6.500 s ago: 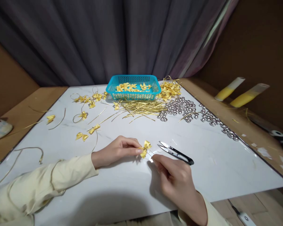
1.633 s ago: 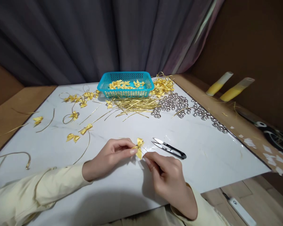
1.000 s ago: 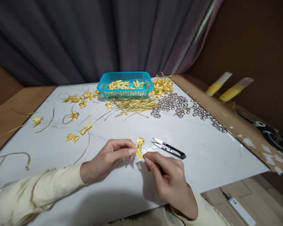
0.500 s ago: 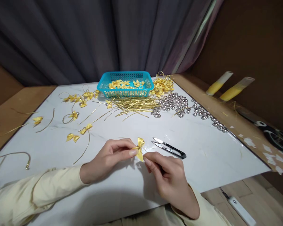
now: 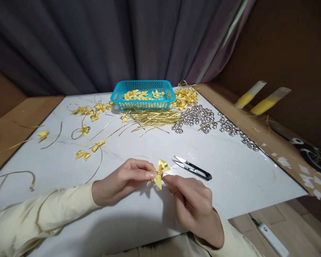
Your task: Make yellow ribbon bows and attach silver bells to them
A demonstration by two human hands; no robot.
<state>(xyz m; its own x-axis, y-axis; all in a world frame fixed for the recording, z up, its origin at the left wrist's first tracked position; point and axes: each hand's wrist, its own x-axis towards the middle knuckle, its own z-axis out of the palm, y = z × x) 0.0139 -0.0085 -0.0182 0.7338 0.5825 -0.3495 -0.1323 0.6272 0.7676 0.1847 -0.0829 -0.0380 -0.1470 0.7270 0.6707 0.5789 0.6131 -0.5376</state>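
A yellow ribbon bow point(image 5: 163, 166) is pinched at its left side between the thumb and fingers of my left hand point(image 5: 125, 181), just above the table. My right hand point(image 5: 192, 200) is closed in a pinch at the bow's right side, on a thin gold cord whose end is hidden by the fingers. Thread snips point(image 5: 194, 168) with black handles lie beyond my right hand, blades pointing left. To the left, two more yellow bows point(image 5: 82, 155) rest on the white tabletop, one near a loose cord.
A turquoise basket point(image 5: 143, 106) holding yellow bows stands at the back. Before it lies a heap of gold cords point(image 5: 155, 119), with silver bells or beads point(image 5: 198, 116) alongside. Bows with cords point(image 5: 186, 97) are piled right of the basket. Black scissors point(image 5: 314, 157) lie far right.
The bow has turned and tilted in my left fingers, showing its upper loop more fully. My right fingertips have come closer to its knot, so less cord shows between.
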